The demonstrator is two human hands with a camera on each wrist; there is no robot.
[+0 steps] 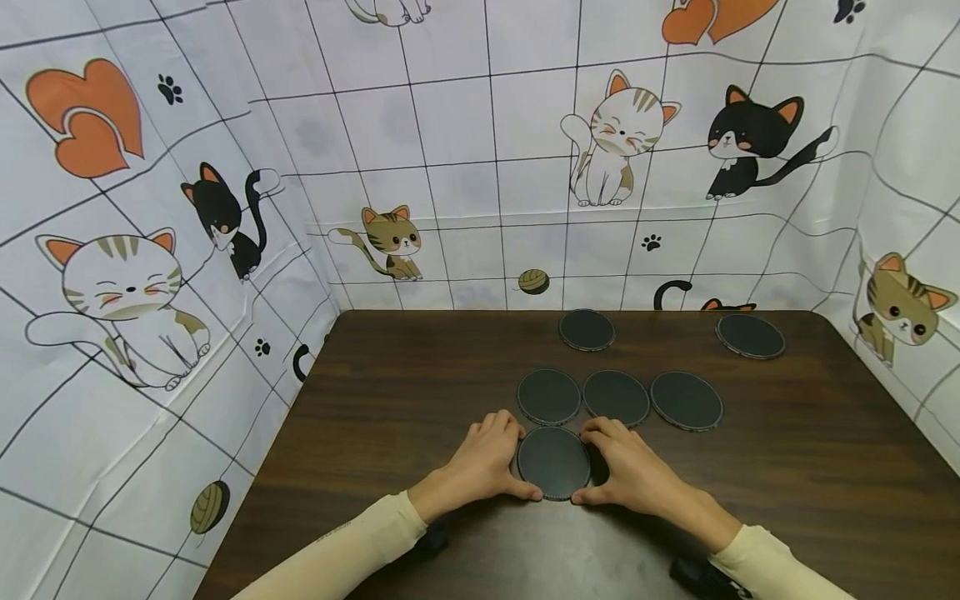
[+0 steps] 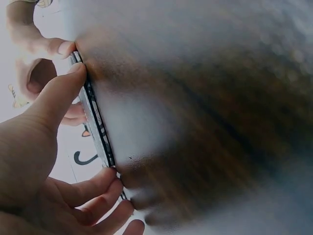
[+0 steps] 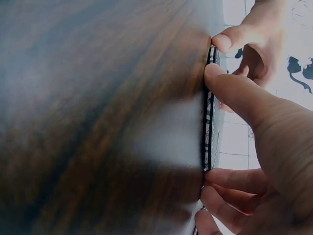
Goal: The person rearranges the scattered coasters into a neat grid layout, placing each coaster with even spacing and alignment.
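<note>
A round dark coaster (image 1: pixel 554 463) lies flat on the table, between the two hands. My left hand (image 1: pixel 491 462) grips its left side, thumb at the near edge and fingers at the far left rim. From the right, my right hand (image 1: pixel 628 468) holds the same rim, its thumb at the near edge too. Both wrist views show the coaster edge-on, with a black-and-white patterned rim (image 2: pixel 98 115) low on the tabletop. Just beyond it sit a row of three like coasters: left (image 1: pixel 549 397), middle (image 1: pixel 617 397) and right (image 1: pixel 686 401).
Two more dark coasters lie near the table's back edge, one in the middle (image 1: pixel 587 330) and one at the right (image 1: pixel 751 336). The brown wooden table (image 1: pixel 420 367) meets a white cat-print sheet (image 1: pixel 450 192) behind it and at both sides.
</note>
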